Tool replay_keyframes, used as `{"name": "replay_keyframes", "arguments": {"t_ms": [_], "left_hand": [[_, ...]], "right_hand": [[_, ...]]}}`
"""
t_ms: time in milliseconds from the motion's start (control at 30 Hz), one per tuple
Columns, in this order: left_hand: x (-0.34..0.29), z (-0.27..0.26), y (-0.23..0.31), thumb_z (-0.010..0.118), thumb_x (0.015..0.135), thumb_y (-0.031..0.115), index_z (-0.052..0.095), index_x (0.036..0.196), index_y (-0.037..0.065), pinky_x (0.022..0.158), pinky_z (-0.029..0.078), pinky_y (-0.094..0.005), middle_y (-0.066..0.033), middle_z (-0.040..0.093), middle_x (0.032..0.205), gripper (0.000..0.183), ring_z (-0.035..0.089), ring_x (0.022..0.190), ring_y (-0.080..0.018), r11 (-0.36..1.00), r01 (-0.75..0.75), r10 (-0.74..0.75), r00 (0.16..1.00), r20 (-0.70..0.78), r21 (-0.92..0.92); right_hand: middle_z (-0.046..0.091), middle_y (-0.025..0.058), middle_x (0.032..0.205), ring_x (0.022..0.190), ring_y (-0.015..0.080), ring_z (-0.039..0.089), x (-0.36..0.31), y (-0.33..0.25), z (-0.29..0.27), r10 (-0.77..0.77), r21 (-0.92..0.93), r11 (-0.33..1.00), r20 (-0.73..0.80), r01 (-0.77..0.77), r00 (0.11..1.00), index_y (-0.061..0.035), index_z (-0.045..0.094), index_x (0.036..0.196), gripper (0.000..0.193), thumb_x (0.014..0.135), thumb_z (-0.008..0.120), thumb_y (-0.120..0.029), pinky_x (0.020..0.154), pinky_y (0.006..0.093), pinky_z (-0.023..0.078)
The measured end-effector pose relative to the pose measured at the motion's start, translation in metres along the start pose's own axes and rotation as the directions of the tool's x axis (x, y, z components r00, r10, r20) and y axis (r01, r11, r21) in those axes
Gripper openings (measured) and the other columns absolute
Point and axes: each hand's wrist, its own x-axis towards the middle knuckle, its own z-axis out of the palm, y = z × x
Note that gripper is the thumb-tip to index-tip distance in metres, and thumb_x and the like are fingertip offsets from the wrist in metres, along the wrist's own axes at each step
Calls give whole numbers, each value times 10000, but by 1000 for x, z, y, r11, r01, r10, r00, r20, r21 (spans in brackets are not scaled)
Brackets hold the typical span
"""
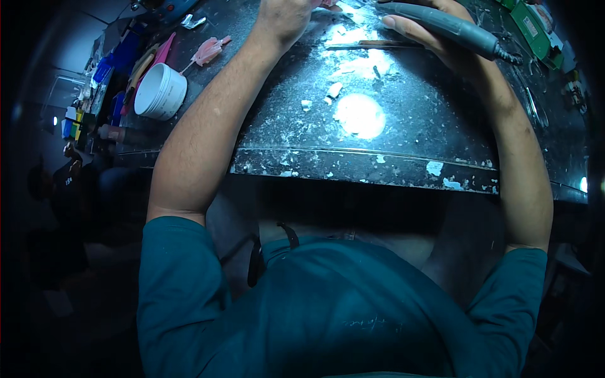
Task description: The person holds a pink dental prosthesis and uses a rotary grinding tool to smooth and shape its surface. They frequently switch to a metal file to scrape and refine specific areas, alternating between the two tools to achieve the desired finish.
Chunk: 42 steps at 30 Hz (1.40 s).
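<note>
My right hand [419, 31] is wrapped round a grey rotary handpiece [457, 31], whose coiled cable end points to the right. The handpiece's tip lies toward the left, near the top edge of the view. Just left of it, my left hand [283, 19] is closed at the top edge. A small pinkish piece [329, 4] shows at its fingers, mostly cut off by the frame, so its kind cannot be made out. Bright light falls on the dark, dust-speckled workbench [283, 126] between my forearms.
White chips [333, 92] lie on the bench between my arms, below a thin flat strip [378, 45]. Left stand a white tub [161, 92] and a pink piece on a stick [208, 51]. A green box [532, 31] is far right. Another person [66, 183] is at left.
</note>
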Motion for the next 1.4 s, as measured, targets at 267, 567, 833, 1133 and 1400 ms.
{"name": "replay_keyframes", "arguments": {"t_ms": [267,567,833,1133,1400], "left_hand": [[-1,1,3,467,1054,368,601,1050,39,782,509,-296,-72,620,918,356,610,825,-162,999,44,-45,999,-16,-29],[0,-2,-5,465,1054,375,603,1052,48,790,520,-305,-68,629,943,355,623,848,-159,996,76,-77,997,-27,-47],[0,-1,1,452,1058,356,607,1051,41,777,516,-297,-74,636,929,351,622,825,-156,997,82,-82,996,-43,1],[0,1,-1,462,1066,364,605,1026,45,759,510,-307,-78,641,906,351,615,799,-158,991,92,-96,994,-42,-100],[1,-1,-6,470,1061,364,601,1022,51,770,508,-307,-79,641,909,342,615,801,-162,989,67,-71,997,-24,-131]], "right_hand": [[708,150,1047,921,299,700,1,0,1,34,-2,999,20,-34,999,-11,731,1058,237,904,714,-191,795,372,568],[704,150,1049,922,304,695,-2,4,2,24,13,1000,27,-24,999,-10,720,1077,246,897,716,-179,803,374,564],[705,154,1050,925,306,698,-3,5,3,17,4,1000,28,-17,999,-9,721,1079,259,890,728,-186,804,377,565],[706,150,1059,939,306,701,-2,5,4,20,-2,1000,31,-20,999,-13,727,1078,254,890,731,-184,816,373,567],[705,150,1066,947,305,699,-2,3,2,25,-24,999,34,-24,999,-13,726,1080,256,887,733,-180,825,377,566]]}}
